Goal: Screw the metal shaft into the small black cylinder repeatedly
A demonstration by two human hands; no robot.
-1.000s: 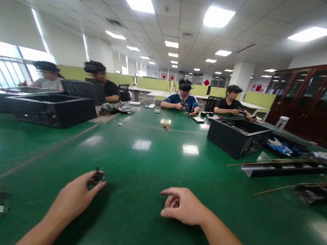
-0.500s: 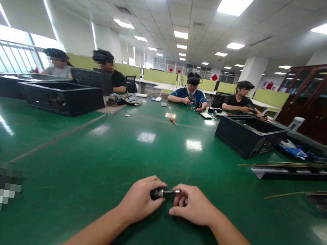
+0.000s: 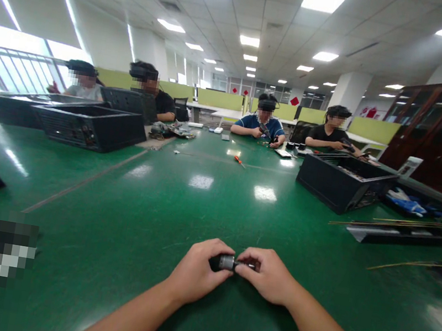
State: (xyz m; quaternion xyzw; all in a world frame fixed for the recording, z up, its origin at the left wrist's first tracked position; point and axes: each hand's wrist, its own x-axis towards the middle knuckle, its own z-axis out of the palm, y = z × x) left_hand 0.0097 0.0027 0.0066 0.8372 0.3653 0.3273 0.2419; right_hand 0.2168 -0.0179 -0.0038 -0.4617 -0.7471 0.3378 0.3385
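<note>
Small metal cylinder (image 3: 226,262) sits between your hands, near centre, just above green surface (image 3: 197,206). Long axis left-right. Left hand (image 3: 197,274) pinches dark end; right hand (image 3: 266,276) pinches thin tip. Both equally close.

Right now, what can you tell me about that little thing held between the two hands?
The small cylindrical part looks like metal: a dark end toward the left hand, a shiny silver band in the middle, and a thin dark tip toward the right hand. It lies roughly level, just above the green table, pinched at both ends by fingertips. Its finer details are too small to make out.
</note>
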